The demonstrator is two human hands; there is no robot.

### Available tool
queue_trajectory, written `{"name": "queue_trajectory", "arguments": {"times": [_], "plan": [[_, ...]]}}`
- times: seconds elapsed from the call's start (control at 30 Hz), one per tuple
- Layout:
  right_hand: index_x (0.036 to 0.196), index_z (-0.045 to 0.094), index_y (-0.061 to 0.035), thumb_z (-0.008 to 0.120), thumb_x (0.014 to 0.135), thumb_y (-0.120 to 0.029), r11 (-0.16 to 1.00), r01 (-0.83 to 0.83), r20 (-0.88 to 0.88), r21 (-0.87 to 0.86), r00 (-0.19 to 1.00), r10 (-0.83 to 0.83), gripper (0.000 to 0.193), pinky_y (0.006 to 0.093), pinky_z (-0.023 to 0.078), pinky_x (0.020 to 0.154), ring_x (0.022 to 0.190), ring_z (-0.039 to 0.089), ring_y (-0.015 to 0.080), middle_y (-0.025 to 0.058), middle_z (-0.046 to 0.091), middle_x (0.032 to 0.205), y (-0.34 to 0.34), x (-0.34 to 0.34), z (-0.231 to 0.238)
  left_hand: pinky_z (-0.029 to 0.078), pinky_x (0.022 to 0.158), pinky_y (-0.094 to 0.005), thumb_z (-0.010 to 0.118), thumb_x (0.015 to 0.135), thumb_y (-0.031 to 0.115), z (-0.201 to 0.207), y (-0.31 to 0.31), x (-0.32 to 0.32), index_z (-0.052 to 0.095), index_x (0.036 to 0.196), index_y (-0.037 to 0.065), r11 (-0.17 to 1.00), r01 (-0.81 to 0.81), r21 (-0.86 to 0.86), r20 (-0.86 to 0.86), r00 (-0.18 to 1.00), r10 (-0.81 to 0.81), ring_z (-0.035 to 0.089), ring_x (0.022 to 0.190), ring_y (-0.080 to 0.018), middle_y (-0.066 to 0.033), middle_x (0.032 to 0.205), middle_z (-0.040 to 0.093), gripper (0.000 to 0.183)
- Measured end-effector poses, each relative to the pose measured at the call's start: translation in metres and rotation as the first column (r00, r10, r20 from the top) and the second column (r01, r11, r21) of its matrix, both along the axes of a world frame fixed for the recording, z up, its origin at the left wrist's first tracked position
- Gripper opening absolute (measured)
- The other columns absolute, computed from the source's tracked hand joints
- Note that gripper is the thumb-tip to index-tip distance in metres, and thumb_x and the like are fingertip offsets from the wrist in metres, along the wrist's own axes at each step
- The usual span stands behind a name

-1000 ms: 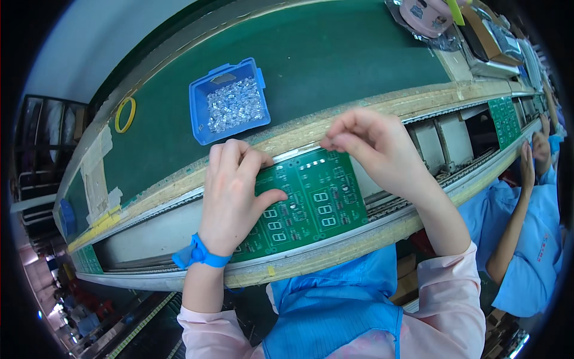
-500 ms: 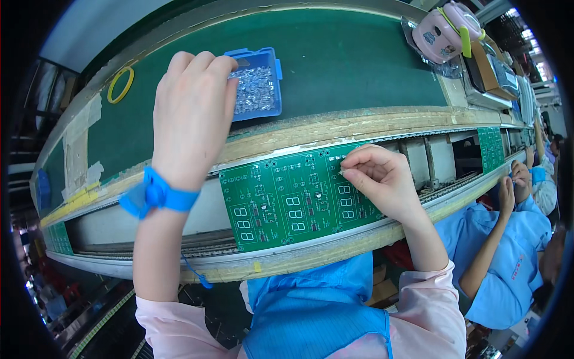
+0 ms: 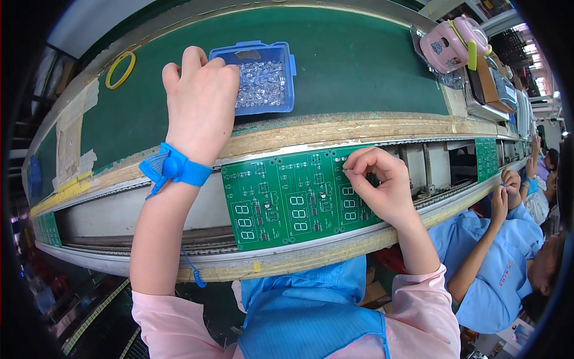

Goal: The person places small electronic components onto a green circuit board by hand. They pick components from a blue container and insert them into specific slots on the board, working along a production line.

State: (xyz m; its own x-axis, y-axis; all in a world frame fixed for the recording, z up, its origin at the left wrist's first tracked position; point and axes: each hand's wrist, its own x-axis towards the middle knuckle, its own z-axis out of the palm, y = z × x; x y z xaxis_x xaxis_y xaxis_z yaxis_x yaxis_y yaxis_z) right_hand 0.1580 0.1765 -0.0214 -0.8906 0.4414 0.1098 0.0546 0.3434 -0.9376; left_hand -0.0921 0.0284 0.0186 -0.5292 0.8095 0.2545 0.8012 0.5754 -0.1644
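My left hand [image 3: 203, 105] is over the left side of a blue plastic box [image 3: 292, 90], its fingers curled and their tips hidden behind the hand. Small clear parts that look like LEDs [image 3: 263, 84] fill the box. A blue wrist strap [image 3: 179, 169] is around my left wrist. My right hand [image 3: 382, 182] pinches a small pale component [image 3: 345, 170] between thumb and forefinger, close above the upper right part of a green circuit board [image 3: 278, 200]. White digit outlines and small mounted parts show on the board. The hand covers the board's right end.
The board lies across a rail track [image 3: 149, 245] with wooden edges. More green boards are farther along at right [image 3: 486, 158] and left [image 3: 46, 229]. A yellow ring [image 3: 121, 70] and a pink bottle [image 3: 451, 45] stand on the green tabletop [image 3: 359, 66]. A co-worker in blue [image 3: 478, 257] sits at right.
My left hand has shifted slightly from the box's interior toward its left edge, with fingers more curled. My right hand keeps its pinch over the board. The whole view has moved slightly.
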Motion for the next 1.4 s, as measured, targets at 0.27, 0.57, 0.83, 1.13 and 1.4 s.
{"name": "queue_trajectory", "arguments": {"times": [0.27, 0.57, 0.83, 1.13, 1.4], "plan": [[0.079, 0.052, -0.0025, 0.067, 0.080, 0.008, 0.998, 0.049, 0.004, 0.041, 0.999, -0.049, 0.019, 0.0277, 0.056, 0.075, 0.084, 0.069, 0.0147, 0.0097, 0.072, 0.091, -0.005, 0.000, 0.000, 0.039, 0.087, -0.0479, 0.067, 0.072, 0.002, -0.007, -0.001, -0.001, 0.073, 0.078, 0.006, 0.993, 0.076, 0.088, -0.083, 0.994, -0.069, 0.054, 0.105, -0.0271, -0.0069, 0.088, 0.066, 0.010], [0.077, 0.050, -0.0031, 0.070, 0.079, 0.008, 0.988, 0.105, -0.002, 0.111, 0.994, -0.105, 0.023, 0.0276, 0.057, 0.074, 0.082, 0.073, 0.0162, 0.0102, 0.074, 0.088, -0.010, 0.003, -0.003, 0.040, 0.088, -0.0483, 0.066, 0.075, 0.001, -0.008, -0.002, -0.003, 0.071, 0.084, 0.005, 0.966, 0.127, 0.224, -0.108, 0.989, -0.105, 0.055, 0.105, -0.0279, -0.0072, 0.088, 0.066, 0.012], [0.083, 0.052, -0.0019, 0.071, 0.078, 0.011, 0.957, 0.146, -0.037, 0.251, 0.989, -0.141, 0.023, 0.0278, 0.057, 0.071, 0.080, 0.072, 0.0181, 0.0104, 0.071, 0.087, -0.012, 0.001, -0.002, 0.049, 0.076, -0.0388, 0.066, 0.086, 0.001, 0.035, -0.016, 0.056, 0.069, 0.102, 0.003, 0.791, 0.248, 0.559, 0.165, 0.902, -0.399, 0.061, 0.085, -0.0303, -0.0116, 0.091, 0.065, 0.017], [0.090, 0.057, 0.0004, 0.070, 0.078, 0.012, 0.927, 0.136, -0.017, 0.349, 0.990, -0.139, 0.021, 0.0296, 0.059, 0.071, 0.078, 0.072, 0.0214, 0.0111, 0.068, 0.085, -0.019, -0.006, 0.008, 0.052, 0.077, -0.0380, 0.072, 0.080, -0.002, -0.018, -0.035, 0.083, 0.067, 0.098, 0.000, 0.762, 0.177, 0.623, 0.528, 0.624, -0.577, 0.063, 0.089, -0.0305, -0.0121, 0.094, 0.066, 0.019], [0.097, 0.057, -0.0011, 0.064, 0.080, 0.011, 0.817, -0.038, 0.099, 0.576, 0.995, -0.024, 0.022, 0.0377, 0.055, 0.065, 0.076, 0.068, 0.0320, 0.0142, 0.065, 0.086, -0.020, -0.013, 0.026, 0.053, 0.076, -0.0357, 0.073, 0.079, -0.002, -0.027, -0.038, 0.082, 0.069, 0.096, 0.001, 0.749, 0.158, 0.643, 0.541, 0.599, -0.590, 0.065, 0.088, -0.0292, -0.0117, 0.093, 0.067, 0.017]]}}
